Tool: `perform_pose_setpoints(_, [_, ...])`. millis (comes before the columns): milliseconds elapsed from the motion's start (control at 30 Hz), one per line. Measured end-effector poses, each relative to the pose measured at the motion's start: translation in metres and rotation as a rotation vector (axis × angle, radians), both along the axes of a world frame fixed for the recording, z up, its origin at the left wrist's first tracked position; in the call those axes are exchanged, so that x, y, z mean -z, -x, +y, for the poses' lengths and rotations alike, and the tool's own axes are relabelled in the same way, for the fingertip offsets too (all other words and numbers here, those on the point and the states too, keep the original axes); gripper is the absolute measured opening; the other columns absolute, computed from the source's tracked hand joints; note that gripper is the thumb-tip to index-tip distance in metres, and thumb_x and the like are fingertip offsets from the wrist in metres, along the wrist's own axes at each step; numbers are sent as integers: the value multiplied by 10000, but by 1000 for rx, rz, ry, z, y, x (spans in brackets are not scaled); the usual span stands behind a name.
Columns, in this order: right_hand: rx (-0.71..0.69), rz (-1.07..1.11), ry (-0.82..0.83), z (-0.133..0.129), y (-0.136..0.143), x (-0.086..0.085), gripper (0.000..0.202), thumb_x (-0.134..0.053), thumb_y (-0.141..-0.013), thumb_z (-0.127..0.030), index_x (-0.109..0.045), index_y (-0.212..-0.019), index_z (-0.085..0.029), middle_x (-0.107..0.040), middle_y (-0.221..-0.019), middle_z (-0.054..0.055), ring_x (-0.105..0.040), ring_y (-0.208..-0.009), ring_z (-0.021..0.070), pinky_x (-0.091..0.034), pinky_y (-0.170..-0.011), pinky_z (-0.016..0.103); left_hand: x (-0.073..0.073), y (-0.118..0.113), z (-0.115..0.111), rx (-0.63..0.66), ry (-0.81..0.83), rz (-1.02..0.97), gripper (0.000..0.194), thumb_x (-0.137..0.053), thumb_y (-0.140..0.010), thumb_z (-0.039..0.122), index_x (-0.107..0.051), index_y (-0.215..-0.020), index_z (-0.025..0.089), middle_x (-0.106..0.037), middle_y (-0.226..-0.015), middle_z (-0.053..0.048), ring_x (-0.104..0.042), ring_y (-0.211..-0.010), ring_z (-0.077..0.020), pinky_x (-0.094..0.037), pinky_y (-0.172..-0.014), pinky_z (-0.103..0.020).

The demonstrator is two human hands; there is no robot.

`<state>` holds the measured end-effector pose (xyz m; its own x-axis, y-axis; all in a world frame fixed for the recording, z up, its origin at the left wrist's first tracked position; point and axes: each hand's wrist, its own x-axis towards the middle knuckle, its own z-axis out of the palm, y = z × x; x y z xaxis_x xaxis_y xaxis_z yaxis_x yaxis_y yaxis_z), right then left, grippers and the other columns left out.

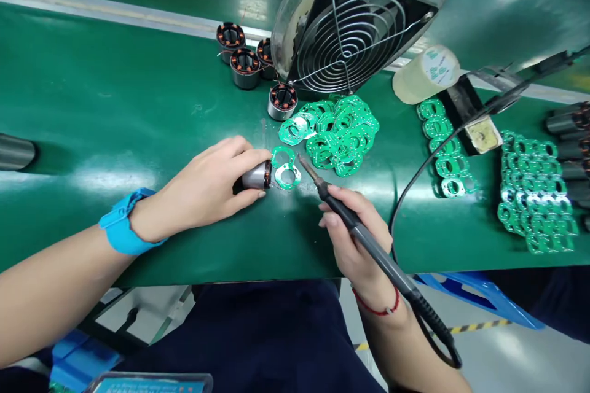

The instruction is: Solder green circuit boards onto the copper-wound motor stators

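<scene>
My left hand (221, 181), with a blue band at the wrist, grips a metal motor stator (257, 177) lying on its side on the green table. Two green ring-shaped circuit boards (297, 179) lie at the stator's right end. My right hand (357, 233) is closed round a black and grey soldering iron (375, 250). The iron's tip points up and left, close to the right of those two boards. Just behind is a pile of loose green boards (349, 142). One upright stator (282, 102) stands to the left of the pile.
A fan with a wire guard (348, 52) stands behind the pile. More stators (245, 67) are left of it. At the right are a tape roll (426, 75), a sponge holder (483, 135), panels of boards (537, 196) and the iron's cable (417, 175). A metal cylinder (16, 152) lies far left.
</scene>
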<state>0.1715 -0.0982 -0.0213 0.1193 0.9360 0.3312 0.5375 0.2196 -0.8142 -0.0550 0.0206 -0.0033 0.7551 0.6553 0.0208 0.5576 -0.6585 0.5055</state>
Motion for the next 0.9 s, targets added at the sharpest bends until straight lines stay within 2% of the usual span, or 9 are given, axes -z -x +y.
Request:
perform_pose_setpoints(100, [32,54,53,-7,-1,3,205,-637,-898,-228,-671,-1100,-242,-744,-867,12,-695,-631,135,-595,-617,275,1,-1,-1,-26,-24,-10,368,-528,-909,307,-586,-1244,164,-591,-1038,-92,-573,-968,-250,-493,-839,-384])
perform_pose_setpoints(233, [-33,66,66,-7,0,4,155,-624,-884,-210,-685,-1026,-223,-750,-802,10,-689,-586,134,-588,-574,263,1,-2,-1,-53,-30,16,370,-530,-898,288,-579,-1250,187,-586,-1053,-96,-566,-984,-259,-495,-848,-398])
perform_pose_setpoints(400, [-39,14,93,-4,-1,2,158,-613,-881,-211,-687,-1021,-224,-751,-785,9,-695,-581,140,-589,-569,267,3,-2,0,-61,-32,4,369,-560,-877,285,-584,-1236,204,-576,-1043,-88,-565,-975,-261,-491,-846,-403])
perform_pose_setpoints(633, [-44,-54,40,-4,-1,0,149,-595,-894,-224,-681,-1016,-225,-761,-809,15,-689,-566,137,-576,-544,265,3,-4,-1,-63,-33,19,358,-558,-886,266,-579,-1240,213,-560,-1053,-100,-562,-983,-271,-479,-852,-411])
perform_pose_setpoints(900, [-117,-86,-5,-2,-1,-1,169,-587,-891,-187,-667,-1036,-218,-756,-806,21,-678,-587,138,-552,-544,261,4,-4,-1,-55,-71,32,338,-550,-892,262,-583,-1225,210,-559,-1047,-100,-560,-971,-267,-478,-834,-408])
